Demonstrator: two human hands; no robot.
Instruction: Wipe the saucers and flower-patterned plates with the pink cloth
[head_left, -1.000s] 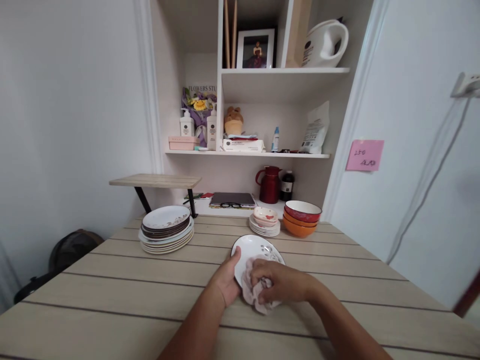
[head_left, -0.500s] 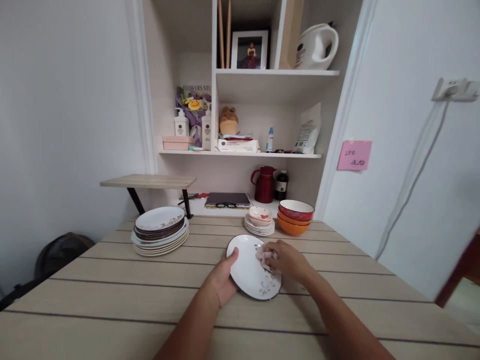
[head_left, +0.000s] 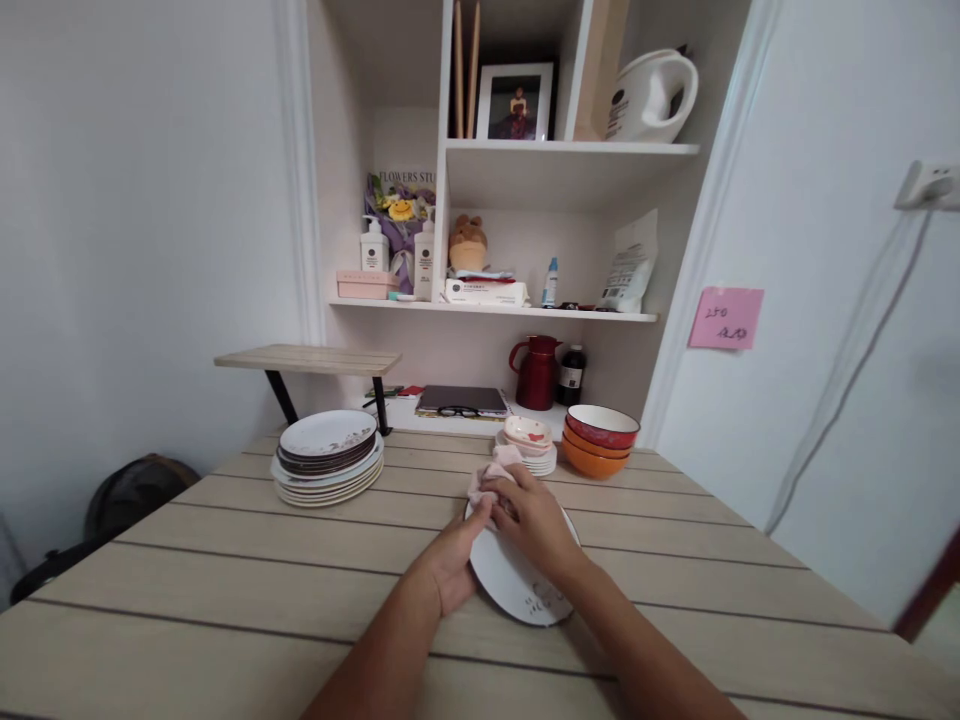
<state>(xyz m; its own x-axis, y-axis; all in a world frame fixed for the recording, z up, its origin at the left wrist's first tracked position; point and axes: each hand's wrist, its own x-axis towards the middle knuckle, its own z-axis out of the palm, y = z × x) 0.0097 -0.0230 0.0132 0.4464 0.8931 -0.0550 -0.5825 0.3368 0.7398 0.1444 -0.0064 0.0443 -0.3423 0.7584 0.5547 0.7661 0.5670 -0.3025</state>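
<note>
L hand (head_left: 450, 567) pinches the L rim of the plate (head_left: 510, 577), thumb on top, other fingers mostly out of sight; R hand (head_left: 534, 520) is bunched round the cloth (head_left: 487, 472), pressing it to the plate's far rim. The plate is held at approx. mid-width of the table (head_left: 247, 600), short of its far edge. Technique (step judged as wiping): set the L thumb at the rim only, so the cloth can pass; press evenly w/ a flat fold, not a loose wad; go round the rim, then across the face, incl. the grey pattern; turn the plate betw. strokes. Counts: plate in hand, 1; cloth, 1; bowls (head_left: 598, 447), 3, nested nr. the table's far R corner (1 red over 2 orange). Nr. the far edge, just L of the bowls, small dishes (head_left: 527, 432) sit on small plates (head_left: 541, 464); by the far L corner, 1 stack of large plates (head_left: 330, 463). Rims merge there, so exact nos. can't be told.
</note>
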